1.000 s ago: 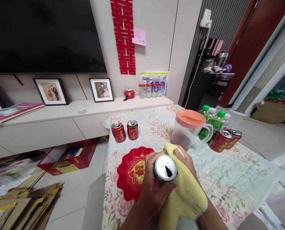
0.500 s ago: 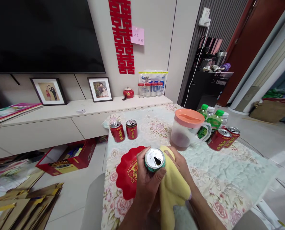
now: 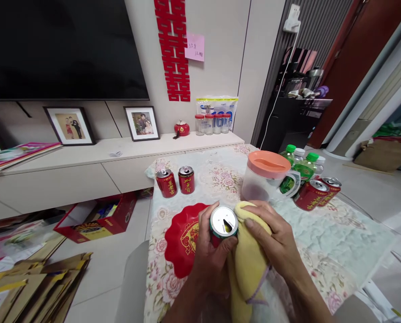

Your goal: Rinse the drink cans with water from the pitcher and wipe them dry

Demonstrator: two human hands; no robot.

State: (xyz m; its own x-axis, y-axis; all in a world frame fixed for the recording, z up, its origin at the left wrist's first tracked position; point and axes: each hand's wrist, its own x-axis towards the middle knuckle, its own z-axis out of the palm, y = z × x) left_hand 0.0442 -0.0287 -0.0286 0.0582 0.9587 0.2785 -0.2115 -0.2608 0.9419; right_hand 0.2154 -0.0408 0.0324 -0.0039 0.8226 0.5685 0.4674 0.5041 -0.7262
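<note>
My left hand point(image 3: 211, 251) is wrapped round an opened drink can point(image 3: 223, 220), its silver top facing up and green showing on its side. In my right hand point(image 3: 275, 237) is a yellow cloth point(image 3: 250, 255), bunched against the can's right side; its lower part hangs down in folds. Left of the can, a red scalloped plate point(image 3: 174, 244) with a gold pattern lies on the flowered tablecloth point(image 3: 168, 287), partly behind my left hand. Beyond my right hand stands a clear pitcher point(image 3: 256, 186) with an orange lid.
Two red cans point(image 3: 187, 180) stand upright at the back left of the table. On the right are more red cans point(image 3: 310, 195) and several green-capped and white-capped bottles point(image 3: 304, 168). A red carton point(image 3: 99, 220) and flattened cardboard point(image 3: 35, 291) lie on the floor at left.
My right hand and the cloth have come up and over toward the can's top, with more of the hand's back showing. The can has shifted slightly right in view.
</note>
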